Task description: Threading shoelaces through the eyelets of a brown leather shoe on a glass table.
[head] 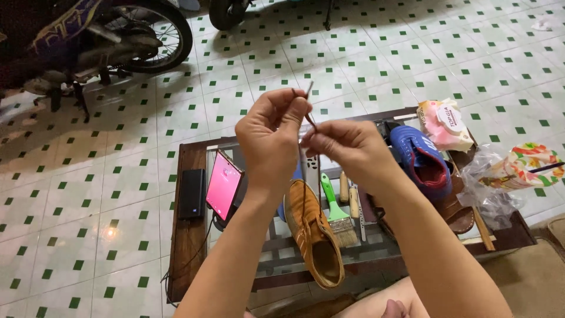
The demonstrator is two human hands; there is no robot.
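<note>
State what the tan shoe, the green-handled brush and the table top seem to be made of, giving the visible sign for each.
Tan shoe: probably suede, a matt, napped surface without shine.
Brush: glossy green handle, likely plastic; pale bristles, natural or synthetic, unclear.
Table: dark brown frame with grain, apparently wood; the top looks like clear glass, since lower bars show through it.

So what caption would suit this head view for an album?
Both hands, left hand and right hand, pinch a thin lace above a tan shoe.
</note>
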